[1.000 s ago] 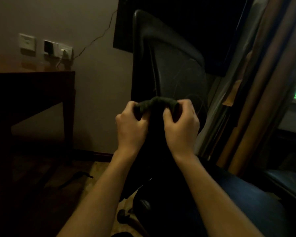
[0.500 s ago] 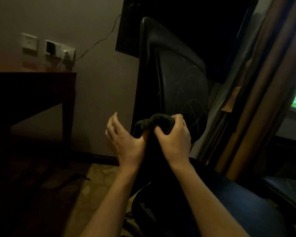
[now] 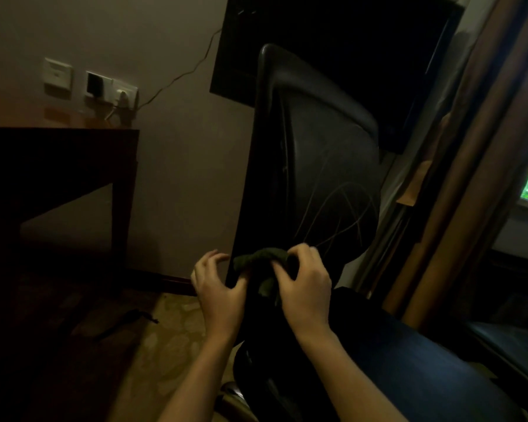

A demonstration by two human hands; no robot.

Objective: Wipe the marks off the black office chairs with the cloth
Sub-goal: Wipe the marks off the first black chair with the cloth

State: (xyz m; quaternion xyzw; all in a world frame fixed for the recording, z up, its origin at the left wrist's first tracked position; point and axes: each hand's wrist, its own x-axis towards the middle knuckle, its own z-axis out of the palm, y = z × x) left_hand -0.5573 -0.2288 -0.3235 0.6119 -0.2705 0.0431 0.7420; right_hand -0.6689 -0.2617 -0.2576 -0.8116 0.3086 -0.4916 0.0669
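Observation:
A black office chair (image 3: 314,153) stands in front of me with its backrest upright; thin pale scribble marks (image 3: 345,208) cross the lower part of the backrest. A dark green cloth (image 3: 262,257) is bunched low against the backrest. My right hand (image 3: 302,284) grips the cloth from the right. My left hand (image 3: 217,287) is at the chair's left edge, thumb pinching the cloth's left end and fingers spread apart. The chair's dark seat (image 3: 393,354) runs toward me at the lower right.
A dark wooden desk (image 3: 58,178) stands at the left against the wall, under wall sockets (image 3: 110,89) with a cable. A black TV (image 3: 333,50) hangs behind the chair. Brown curtains (image 3: 470,178) and a window are at the right. A dark cord (image 3: 125,321) lies on the carpet.
Both hands have dropped lower on the backrest with the cloth. My left hand, closed on the cloth a second ago, has opened its fingers and now holds only by the thumb.

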